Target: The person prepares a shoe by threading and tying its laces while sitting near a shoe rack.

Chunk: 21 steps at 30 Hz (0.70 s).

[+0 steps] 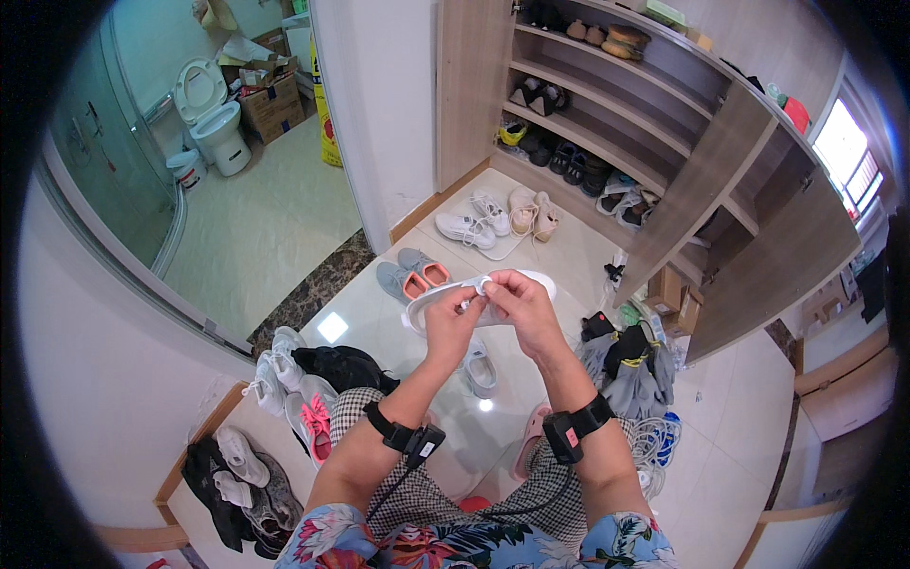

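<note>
A white sandal [421, 313] is held up before me, above the tiled floor, its long side running left to right. My left hand [453, 320] pinches a strap near its middle. At the same strap, the fingertips of my right hand [522, 307] grip a small white end, close beside the left fingers. Part of the sandal is hidden behind both hands. On the floor below lies a light grey shoe [481, 373], partly covered by my left hand. Just beyond the sandal stands a pair of grey shoes with orange lining [411, 274].
An open shoe cabinet [604, 121] has its doors [700, 199] swung out at right. White sneakers [466, 229] and beige shoes [522, 210] stand before it. Grey gloves [636, 387] and coiled cable [650, 444] lie right; a pink-laced shoe [313, 416] and black bag [345, 366] lie left.
</note>
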Available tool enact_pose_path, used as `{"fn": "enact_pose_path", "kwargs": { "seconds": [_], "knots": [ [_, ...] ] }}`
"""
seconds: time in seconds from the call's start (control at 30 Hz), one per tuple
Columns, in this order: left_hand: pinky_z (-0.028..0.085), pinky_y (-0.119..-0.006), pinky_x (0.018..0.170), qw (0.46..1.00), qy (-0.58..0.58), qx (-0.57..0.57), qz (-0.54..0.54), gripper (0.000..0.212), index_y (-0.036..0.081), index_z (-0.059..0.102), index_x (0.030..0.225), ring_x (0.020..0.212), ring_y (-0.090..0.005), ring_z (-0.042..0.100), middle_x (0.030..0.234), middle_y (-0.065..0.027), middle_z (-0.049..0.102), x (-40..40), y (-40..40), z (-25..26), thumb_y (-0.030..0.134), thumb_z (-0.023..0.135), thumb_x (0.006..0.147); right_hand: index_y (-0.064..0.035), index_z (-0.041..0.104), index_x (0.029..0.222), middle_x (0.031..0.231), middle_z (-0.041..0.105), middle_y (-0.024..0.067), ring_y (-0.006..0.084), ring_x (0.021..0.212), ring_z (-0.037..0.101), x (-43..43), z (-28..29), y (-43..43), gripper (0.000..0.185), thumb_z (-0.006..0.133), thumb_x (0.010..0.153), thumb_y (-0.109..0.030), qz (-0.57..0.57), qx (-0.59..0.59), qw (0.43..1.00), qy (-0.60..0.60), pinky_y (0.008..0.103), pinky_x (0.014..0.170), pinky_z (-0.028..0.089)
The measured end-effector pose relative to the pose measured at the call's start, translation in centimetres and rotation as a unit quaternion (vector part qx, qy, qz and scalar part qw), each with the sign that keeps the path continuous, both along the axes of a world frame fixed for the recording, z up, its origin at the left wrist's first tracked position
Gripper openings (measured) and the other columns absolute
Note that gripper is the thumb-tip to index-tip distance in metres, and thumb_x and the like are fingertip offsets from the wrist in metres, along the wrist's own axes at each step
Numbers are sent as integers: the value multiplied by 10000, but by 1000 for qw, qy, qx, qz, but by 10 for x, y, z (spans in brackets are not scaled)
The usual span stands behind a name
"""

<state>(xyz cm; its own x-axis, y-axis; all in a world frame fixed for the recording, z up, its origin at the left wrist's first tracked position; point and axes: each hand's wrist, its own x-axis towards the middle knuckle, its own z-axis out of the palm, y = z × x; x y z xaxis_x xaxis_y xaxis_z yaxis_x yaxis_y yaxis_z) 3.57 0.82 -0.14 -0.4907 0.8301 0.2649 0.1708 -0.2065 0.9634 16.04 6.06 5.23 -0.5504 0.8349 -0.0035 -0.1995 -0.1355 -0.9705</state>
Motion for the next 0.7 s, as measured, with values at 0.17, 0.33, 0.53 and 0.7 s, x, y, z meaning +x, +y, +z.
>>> {"fn": "enact_pose_path", "kwargs": {
  "seconds": [0.17, 0.33, 0.53, 0.7],
  "knots": [
    [410, -254, 559, 1000, 20, -3, -15, 158, -7, 721, 905, 618, -81, 533, 690, -30, 647, -4, 2, -1, 135, 709, 837, -30, 645, 991, 871, 588, -22, 52, 743, 501, 3, 2, -2, 127, 642, 908, -126, -33, 28, 999, 28, 202, 697, 419],
    [407, -251, 555, 999, 8, -20, -40, 154, -4, 723, 895, 618, -65, 524, 687, -18, 643, -4, 1, 6, 139, 710, 839, -25, 641, 961, 876, 549, -43, 48, 743, 477, 3, 3, 0, 115, 641, 915, -130, -53, 99, 993, 32, 207, 682, 393],
    [409, -256, 541, 993, -111, -26, 12, 139, -18, 712, 877, 640, -68, 543, 702, 1, 634, -7, 5, -9, 117, 708, 845, -8, 641, 1024, 932, 558, -1, 79, 838, 522, 3, -2, 9, 192, 674, 875, -124, -52, 132, 988, -56, 232, 750, 441],
    [476, -261, 671, 904, -424, -41, 32, 150, 14, 658, 1000, 793, -119, 614, 898, -41, 652, -34, 15, -24, 87, 684, 871, -15, 610, 1121, 913, 564, -4, 81, 827, 516, -5, -20, 17, 349, 742, 814, -117, -205, 196, 952, -114, 236, 748, 459]
  ]
}}
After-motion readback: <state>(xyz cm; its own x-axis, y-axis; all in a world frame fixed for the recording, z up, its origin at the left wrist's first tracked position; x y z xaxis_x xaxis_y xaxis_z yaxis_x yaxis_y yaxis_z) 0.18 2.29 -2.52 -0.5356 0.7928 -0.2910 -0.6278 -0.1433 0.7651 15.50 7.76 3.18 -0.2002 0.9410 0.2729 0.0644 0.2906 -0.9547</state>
